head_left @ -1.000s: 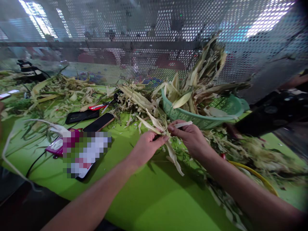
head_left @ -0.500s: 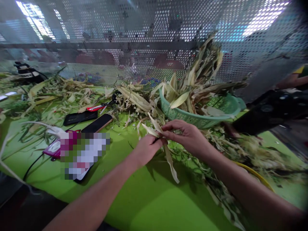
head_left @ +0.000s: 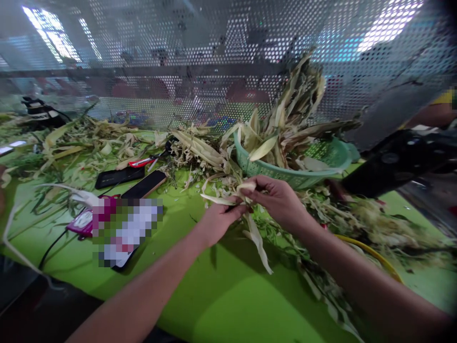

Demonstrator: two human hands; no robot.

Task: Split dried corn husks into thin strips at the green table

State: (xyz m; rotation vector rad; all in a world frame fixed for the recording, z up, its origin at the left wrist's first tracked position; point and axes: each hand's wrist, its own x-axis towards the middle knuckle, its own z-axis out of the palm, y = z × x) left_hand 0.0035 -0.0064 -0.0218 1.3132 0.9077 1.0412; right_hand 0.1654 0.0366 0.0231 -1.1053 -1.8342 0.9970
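Observation:
Pale strips of dried corn husk run between my two hands, above the green table. My left hand pinches the husk strips where they meet; one strip end points out to the left and a longer one hangs down. Close beside it, my right hand grips a folded strip between thumb and fingers. The fingers partly hide the spot where the strips join. Just behind my right hand stands a light green plastic basket with dried husks heaped in it.
Husk scraps lie along the back, against a perforated metal screen. Phones, a red cutter and a magenta device lie left. A black arm-like object juts in from the right, near another person's arm.
My right hand has folded an upright husk strip over toward itself. The left strip end has swung lower. My left hand keeps its pinch almost in place.

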